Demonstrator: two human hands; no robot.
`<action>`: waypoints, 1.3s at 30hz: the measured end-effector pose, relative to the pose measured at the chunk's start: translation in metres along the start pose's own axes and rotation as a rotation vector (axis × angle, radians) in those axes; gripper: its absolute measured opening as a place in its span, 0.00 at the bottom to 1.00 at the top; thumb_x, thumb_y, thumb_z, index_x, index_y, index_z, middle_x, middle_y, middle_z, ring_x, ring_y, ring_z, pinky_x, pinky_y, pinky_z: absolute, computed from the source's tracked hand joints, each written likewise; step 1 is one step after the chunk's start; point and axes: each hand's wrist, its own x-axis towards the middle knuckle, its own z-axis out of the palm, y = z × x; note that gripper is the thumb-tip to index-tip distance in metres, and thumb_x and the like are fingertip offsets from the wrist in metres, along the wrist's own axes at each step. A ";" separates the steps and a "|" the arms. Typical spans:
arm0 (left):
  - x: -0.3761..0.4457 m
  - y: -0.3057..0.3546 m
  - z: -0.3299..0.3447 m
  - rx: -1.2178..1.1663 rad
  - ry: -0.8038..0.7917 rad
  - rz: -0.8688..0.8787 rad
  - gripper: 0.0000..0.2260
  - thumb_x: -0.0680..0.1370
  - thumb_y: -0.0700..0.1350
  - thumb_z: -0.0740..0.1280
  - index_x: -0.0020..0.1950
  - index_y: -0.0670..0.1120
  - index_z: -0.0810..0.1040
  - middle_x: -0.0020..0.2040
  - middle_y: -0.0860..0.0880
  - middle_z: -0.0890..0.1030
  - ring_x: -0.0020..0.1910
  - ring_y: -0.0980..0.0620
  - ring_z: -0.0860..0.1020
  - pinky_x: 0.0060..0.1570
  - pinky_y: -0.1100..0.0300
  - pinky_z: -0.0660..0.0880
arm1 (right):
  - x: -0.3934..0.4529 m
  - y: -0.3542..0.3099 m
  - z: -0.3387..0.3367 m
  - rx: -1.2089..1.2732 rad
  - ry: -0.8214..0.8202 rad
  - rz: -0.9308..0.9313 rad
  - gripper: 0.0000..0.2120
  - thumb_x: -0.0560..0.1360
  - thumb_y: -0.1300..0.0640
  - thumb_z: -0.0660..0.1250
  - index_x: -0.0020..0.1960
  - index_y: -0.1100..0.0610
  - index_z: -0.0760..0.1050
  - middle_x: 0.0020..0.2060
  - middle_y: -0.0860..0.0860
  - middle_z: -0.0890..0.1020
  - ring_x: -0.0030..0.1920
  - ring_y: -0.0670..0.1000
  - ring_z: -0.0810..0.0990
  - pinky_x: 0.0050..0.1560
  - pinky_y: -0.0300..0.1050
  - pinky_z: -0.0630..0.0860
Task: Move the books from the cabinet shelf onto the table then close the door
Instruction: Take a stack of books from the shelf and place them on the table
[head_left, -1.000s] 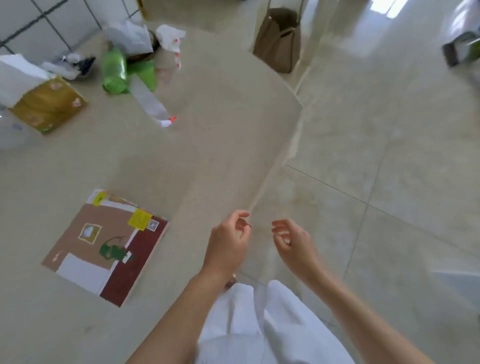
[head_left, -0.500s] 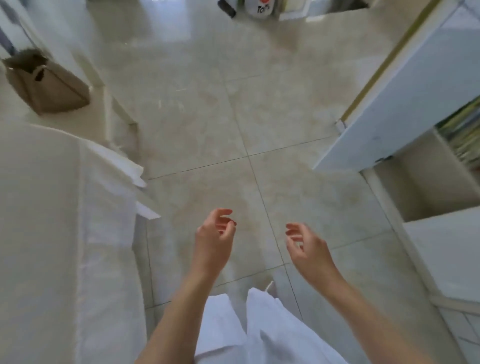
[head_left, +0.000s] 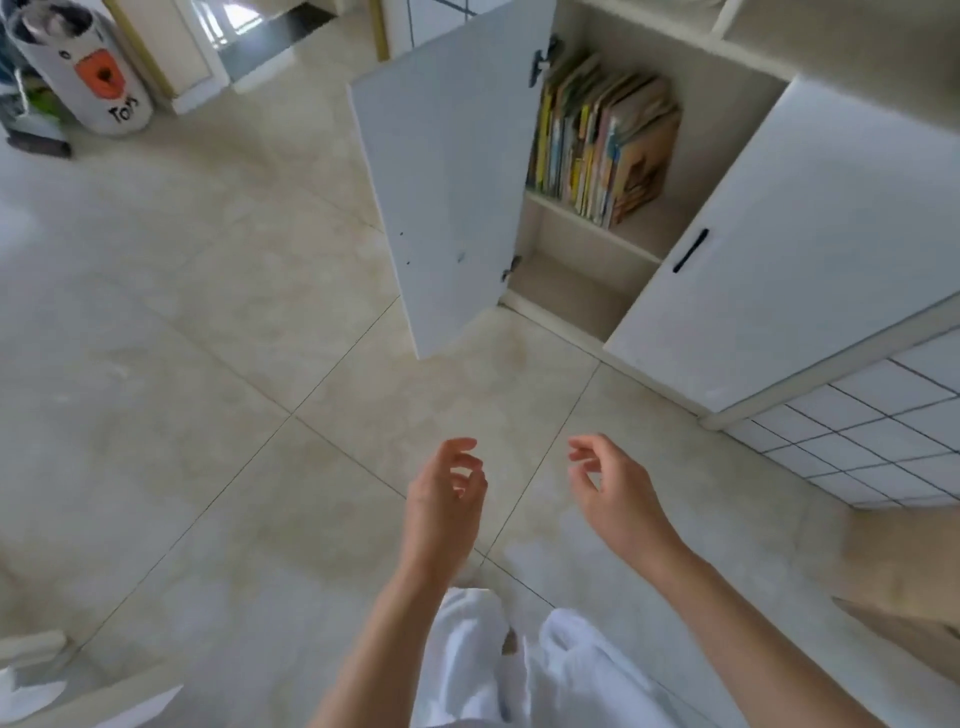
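The books (head_left: 602, 140) stand upright on the upper shelf (head_left: 623, 236) inside the cabinet (head_left: 727, 83), between the open door (head_left: 447, 176) on the left and a closed door (head_left: 779, 249) on the right. The two hands (head_left: 447, 499) hang side by side over the floor (head_left: 182, 338), in front of the cabinet and well apart from it.

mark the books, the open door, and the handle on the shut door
books (head_left: 602, 140), head view, on the spines of the upright row on the shelf.
open door (head_left: 447, 171), head view, on the middle of its white panel.
handle (head_left: 690, 250), head view, on the middle of the black bar.
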 end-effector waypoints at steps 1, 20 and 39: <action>0.011 0.004 0.005 0.016 -0.029 0.006 0.12 0.76 0.36 0.65 0.55 0.50 0.77 0.43 0.53 0.81 0.38 0.58 0.78 0.37 0.72 0.72 | 0.006 0.003 -0.005 0.008 0.025 0.022 0.12 0.77 0.60 0.62 0.61 0.55 0.74 0.53 0.48 0.80 0.54 0.48 0.77 0.50 0.34 0.69; 0.281 0.116 0.082 0.277 -0.452 0.303 0.13 0.75 0.36 0.65 0.56 0.48 0.77 0.43 0.54 0.81 0.39 0.60 0.79 0.39 0.72 0.73 | 0.185 -0.020 -0.086 0.168 0.336 0.266 0.11 0.76 0.59 0.65 0.58 0.53 0.75 0.50 0.47 0.81 0.51 0.48 0.80 0.53 0.39 0.75; 0.495 0.190 0.255 0.298 -0.481 0.239 0.16 0.77 0.39 0.66 0.64 0.47 0.73 0.57 0.51 0.78 0.47 0.55 0.77 0.47 0.65 0.72 | 0.476 0.008 -0.211 0.190 0.192 0.301 0.11 0.79 0.57 0.62 0.59 0.54 0.76 0.51 0.51 0.81 0.47 0.49 0.78 0.40 0.32 0.71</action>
